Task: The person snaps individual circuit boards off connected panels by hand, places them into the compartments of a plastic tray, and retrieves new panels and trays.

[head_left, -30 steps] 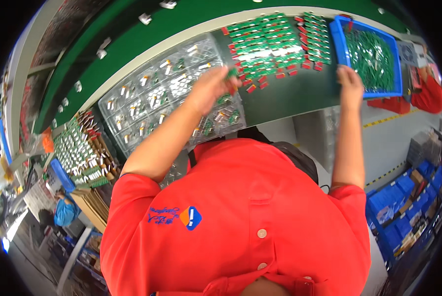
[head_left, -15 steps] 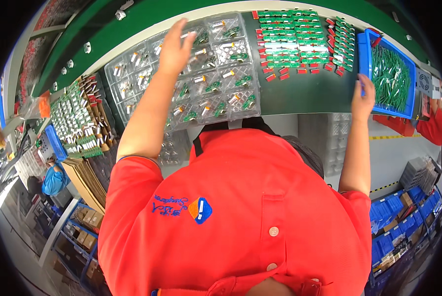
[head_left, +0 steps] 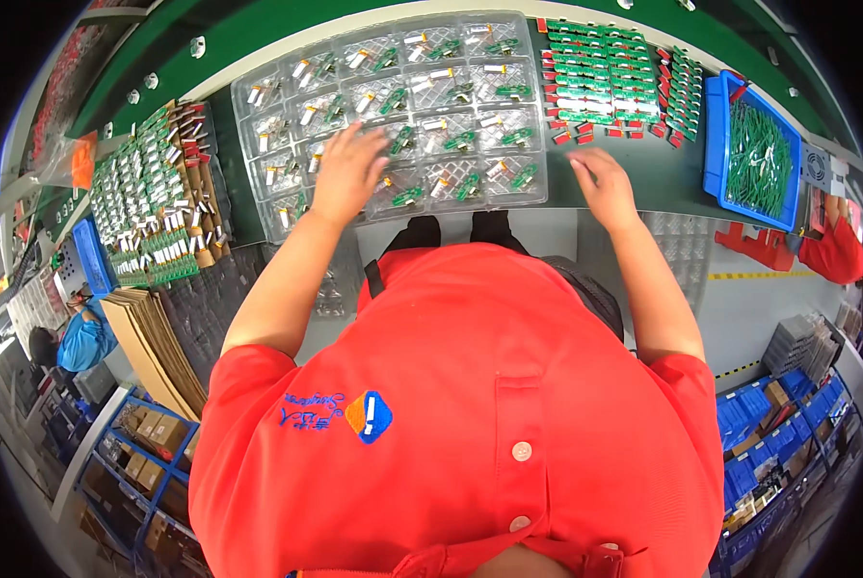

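The person's left hand (head_left: 350,175) is palm down with its fingers spread, over the near middle of a clear plastic tray (head_left: 542,144) divided into square compartments; I can't make out whether the fingertips touch anything in there. The right hand (head_left: 607,188) is just beyond the tray's right edge, thumb and fingers loosely curved, and from here I can't tell whether something small sits between them.

In the tray's compartments lie small white cylinders with orange ends (head_left: 441,74) and little green circuit boards (head_left: 514,92), mostly side by side. The tray rests on a dark green worktable (head_left: 667,173).

Past the right hand, toward the far edge, I see rows of narrow green boards with red end pieces (head_left: 600,72), laid out close together, with a slimmer column (head_left: 684,96) beside them. Farther right stands a blue plastic bin (head_left: 715,144) heaped with thin green strips (head_left: 759,159). Off to the left, green-and-white parts (head_left: 142,188) crowd next to brown cardboard (head_left: 197,183), and farther out is a co-worker in blue (head_left: 86,335).
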{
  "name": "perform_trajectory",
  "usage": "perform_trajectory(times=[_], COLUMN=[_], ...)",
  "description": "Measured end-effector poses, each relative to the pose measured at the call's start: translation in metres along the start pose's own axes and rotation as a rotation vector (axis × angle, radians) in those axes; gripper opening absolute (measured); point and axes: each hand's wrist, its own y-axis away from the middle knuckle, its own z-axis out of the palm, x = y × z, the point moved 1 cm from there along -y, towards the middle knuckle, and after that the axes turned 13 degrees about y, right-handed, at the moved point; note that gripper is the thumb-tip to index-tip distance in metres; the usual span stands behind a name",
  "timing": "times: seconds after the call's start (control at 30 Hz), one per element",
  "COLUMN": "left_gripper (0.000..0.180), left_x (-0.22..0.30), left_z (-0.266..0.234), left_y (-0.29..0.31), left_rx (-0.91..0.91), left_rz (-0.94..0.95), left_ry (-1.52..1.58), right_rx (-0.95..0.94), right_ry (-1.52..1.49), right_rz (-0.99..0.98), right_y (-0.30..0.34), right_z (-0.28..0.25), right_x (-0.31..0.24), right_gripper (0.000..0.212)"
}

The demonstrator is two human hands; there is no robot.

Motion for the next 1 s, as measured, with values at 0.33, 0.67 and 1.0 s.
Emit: perform_trajectory(times=[0.33, 0.67, 1.0], left_gripper=[0.025, 0.024, 0.024], left_x=[0.004, -0.02, -0.039], left_z=[-0.021, -0.073, -0.103], left_y=[0.037, 0.117, 0.224], left_rx=[-0.07, 0.034, 0.261], left_rz=[0.025, -0.07, -0.323], left_ry=[-0.001, -0.045, -0.138], right_rx=[0.211, 0.274, 0.286], right_ry=[0.332, 0.538, 0.69], right_rz=[-0.316, -0.244, -0.282], right_y=[-0.068, -0.075, -0.094], right_z=[0.066, 0.086, 0.093], right_x=[-0.092, -0.107, -0.117], right_gripper=[0.046, 0.053, 0.045])
